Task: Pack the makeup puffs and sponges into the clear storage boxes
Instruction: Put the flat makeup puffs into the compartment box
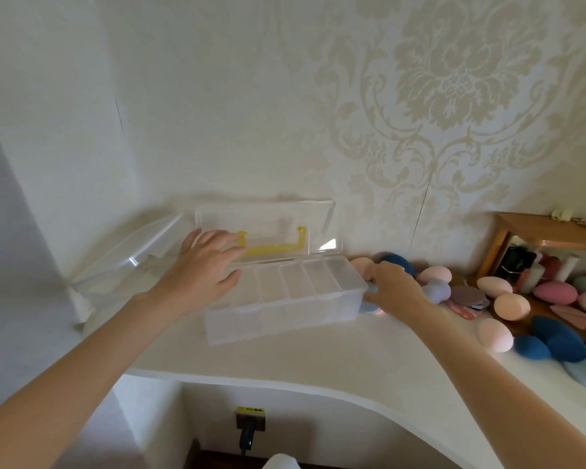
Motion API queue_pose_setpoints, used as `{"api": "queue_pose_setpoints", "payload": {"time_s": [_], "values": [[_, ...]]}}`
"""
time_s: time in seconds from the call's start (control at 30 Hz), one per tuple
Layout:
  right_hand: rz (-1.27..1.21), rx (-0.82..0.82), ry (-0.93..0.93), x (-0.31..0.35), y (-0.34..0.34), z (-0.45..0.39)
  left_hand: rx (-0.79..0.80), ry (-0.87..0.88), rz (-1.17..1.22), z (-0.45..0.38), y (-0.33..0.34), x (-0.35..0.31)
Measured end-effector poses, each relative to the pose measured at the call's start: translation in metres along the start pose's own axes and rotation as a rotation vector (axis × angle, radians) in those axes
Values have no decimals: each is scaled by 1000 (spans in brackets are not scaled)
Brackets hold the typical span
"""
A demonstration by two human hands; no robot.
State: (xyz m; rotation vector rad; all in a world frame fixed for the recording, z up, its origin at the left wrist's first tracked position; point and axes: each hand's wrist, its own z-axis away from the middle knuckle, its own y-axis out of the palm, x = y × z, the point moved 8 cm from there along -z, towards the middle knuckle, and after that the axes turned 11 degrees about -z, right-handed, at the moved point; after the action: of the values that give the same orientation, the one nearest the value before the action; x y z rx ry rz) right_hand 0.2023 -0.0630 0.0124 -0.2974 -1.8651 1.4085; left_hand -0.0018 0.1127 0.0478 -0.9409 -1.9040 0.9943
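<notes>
With our left hand (pixel 205 265), fingers spread, steadying the clear divided plastic box (pixel 285 299), our right hand (pixel 391 286), its fingers hidden from view, should lift the flat pale-blue puff (pixel 369 304) gently.

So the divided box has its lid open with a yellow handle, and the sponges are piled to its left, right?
Not quite. The sponges lie to the right of the box, not the left, as the head view shows. The rest holds: its lid stands open and carries a yellow handle.
</notes>
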Motion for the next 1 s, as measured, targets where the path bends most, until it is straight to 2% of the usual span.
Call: {"api": "queue_pose_setpoints", "payload": {"time_s": [0.1, 0.23, 0.3, 0.37, 0.43, 0.53, 0.67, 0.73, 0.83, 0.93, 1.0], "values": [[-71, -180, 22, 5, -19, 0, 12, -133, 183, 12, 2, 14], [-251, -458, -167, 51, -59, 19, 59, -161, 308, 15, 6, 23], [-389, -510, -232, 80, -66, 31, 119, -175, 354, 14, 7, 25], [-533, -438, -272, 115, -55, 39, 136, -199, 419, 12, 7, 27], [-575, -322, -354, 156, -29, 45, 180, -219, 494, 14, 6, 28], [-506, -176, -463, 204, 18, 45, 253, -225, 607, 19, 3, 30], [-414, -105, -393, 212, 57, 38, 379, -149, 737, 31, -3, 21], [-354, -56, -382, 212, 67, 37, 418, -130, 686, 33, -3, 17], [-330, 55, -416, 211, 70, 35, 449, -97, 488, 30, 1, 15], [-474, 192, -425, 207, 62, 35, 493, -75, 317, 24, 3, 13], [-555, 169, -410, 199, 47, 33, 524, -81, 274, 20, 3, 10]]}}
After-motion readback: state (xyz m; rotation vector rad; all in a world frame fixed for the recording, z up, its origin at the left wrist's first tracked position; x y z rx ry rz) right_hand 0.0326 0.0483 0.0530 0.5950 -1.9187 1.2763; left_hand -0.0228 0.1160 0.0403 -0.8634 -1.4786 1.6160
